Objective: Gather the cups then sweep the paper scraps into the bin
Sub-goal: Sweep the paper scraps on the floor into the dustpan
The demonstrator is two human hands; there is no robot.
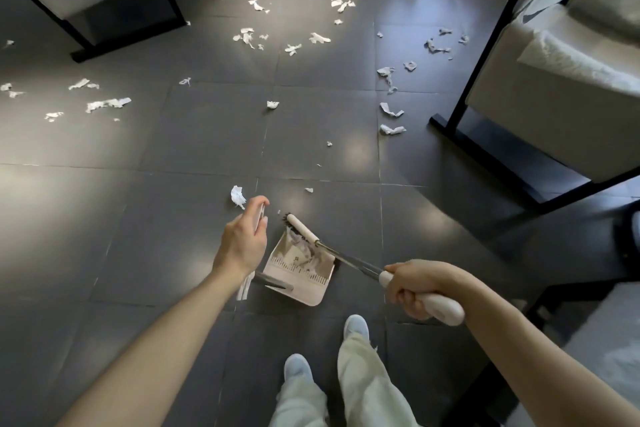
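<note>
A dustpan [298, 284] is set on the dark tiled floor [138, 219]. Its long upright handle [260, 215] is grasped by the left hand [242, 239], with the fingers curled round it. To the right of the dustpan, a broom [301, 229] is held by the right hand [414, 288], whose fingers are clenched round the cream grip. The brush head is laid across the dustpan's mouth. Crumpled paper scraps [306, 250] are gathered inside the dustpan, against the bristles. One lone scrap [238, 196] lies just beyond the dustpan, beside the left fingertips. Many loose scraps [246, 37] are scattered well beyond it, some also off to its left and right. A small mark is printed inside the dustpan, too small to be read. A white armchair [571, 87] stands well to the dustpan's right.
</note>
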